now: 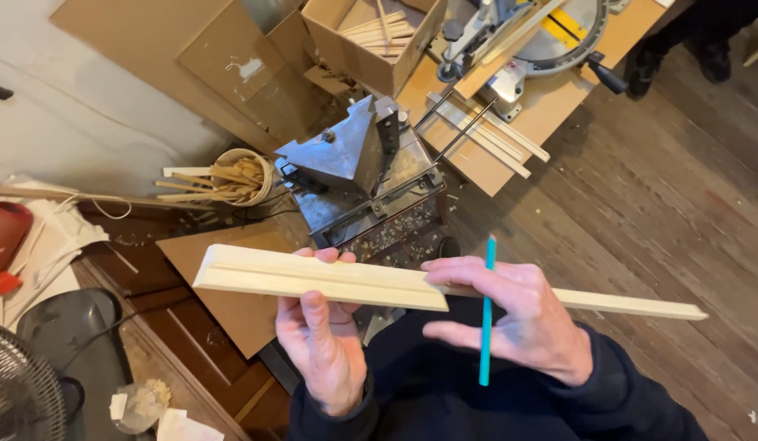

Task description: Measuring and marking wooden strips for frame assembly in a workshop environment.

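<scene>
While both hands grip it, a pale wood moulding (pixel 330 282) lies level in the air, its mitred end just past the left fingers (pixel 323 255), which curl over its far edge. The left hand (pixel 322 347) cups it from beneath. The right hand (pixel 510 318) pinches it from above and also holds a teal pencil (pixel 486 327) upright. Beyond the fingers stand a metal machine (pixel 354 163), a bucket (pixel 244 175) of sticks and a mitre saw (pixel 542 33).

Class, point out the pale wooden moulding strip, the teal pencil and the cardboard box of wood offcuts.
Pale wooden moulding strip (pixel 322 282): head view, its broad front face.
Teal pencil (pixel 484 351): head view, lower shaft below the right hand.
Cardboard box of wood offcuts (pixel 346 53): head view, its near outer wall.
</scene>
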